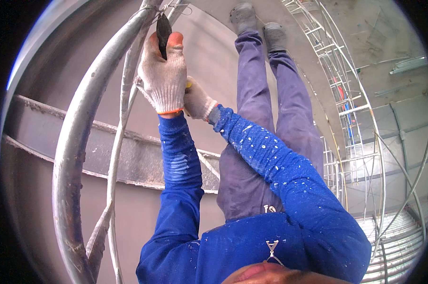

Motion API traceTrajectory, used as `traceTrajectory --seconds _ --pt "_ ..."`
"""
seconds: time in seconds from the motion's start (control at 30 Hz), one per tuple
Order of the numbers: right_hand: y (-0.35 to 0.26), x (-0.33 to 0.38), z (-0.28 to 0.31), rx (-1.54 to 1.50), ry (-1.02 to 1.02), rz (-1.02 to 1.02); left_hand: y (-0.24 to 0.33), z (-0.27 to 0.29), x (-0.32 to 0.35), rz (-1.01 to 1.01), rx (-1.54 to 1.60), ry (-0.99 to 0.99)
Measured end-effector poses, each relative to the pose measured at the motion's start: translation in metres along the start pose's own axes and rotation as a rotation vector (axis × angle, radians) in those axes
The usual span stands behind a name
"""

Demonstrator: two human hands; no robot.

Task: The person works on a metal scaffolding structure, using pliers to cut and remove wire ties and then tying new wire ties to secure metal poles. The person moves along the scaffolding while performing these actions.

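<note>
My left hand (165,73), in a white knit glove with orange fingertips, is raised beside the metal pipes. Its thumb and fingers close around a dark, pointed tool (163,33), whose tip reaches up toward thin twisted wire (164,8) wound around the pipe. Most of the tool is hidden in the glove, so its exact kind does not show. Partly behind the left wrist, my right hand (198,100), gloved too, is closed; a small yellow piece (189,85) shows at its fingers, the rest hidden.
A thick curved pipe (74,156) and thinner bars (119,142) rise along my left. Behind them runs a grey metal beam (128,156). My shoes (244,18) stand on a grey surface. Ladder-like metal framing (360,109) lies to the right, beyond it a lower floor with stacked pipes (398,251).
</note>
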State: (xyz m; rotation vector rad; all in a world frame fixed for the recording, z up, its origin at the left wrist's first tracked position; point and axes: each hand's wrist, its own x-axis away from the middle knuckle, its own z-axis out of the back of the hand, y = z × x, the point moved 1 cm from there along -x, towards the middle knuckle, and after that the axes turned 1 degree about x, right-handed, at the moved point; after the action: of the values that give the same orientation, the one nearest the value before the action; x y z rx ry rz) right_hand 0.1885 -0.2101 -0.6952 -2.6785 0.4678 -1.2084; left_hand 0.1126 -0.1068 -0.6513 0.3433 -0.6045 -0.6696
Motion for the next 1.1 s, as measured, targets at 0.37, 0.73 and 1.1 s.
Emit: traceTrajectory --seconds 0.37,0.73,1.1 --pt "-0.041 0.053 0.051 0.028 0.101 -0.261 0.000 -0.033 0.018 0.280 0.641 0.093" --pt "-0.061 0.078 0.145 0.248 0.287 -0.323 0.026 -0.050 -0.027 0.483 1.080 0.460" --pt "-0.140 0.066 0.084 1.157 -0.001 -0.254 -0.067 0.045 -0.046 -0.235 -0.175 0.144"
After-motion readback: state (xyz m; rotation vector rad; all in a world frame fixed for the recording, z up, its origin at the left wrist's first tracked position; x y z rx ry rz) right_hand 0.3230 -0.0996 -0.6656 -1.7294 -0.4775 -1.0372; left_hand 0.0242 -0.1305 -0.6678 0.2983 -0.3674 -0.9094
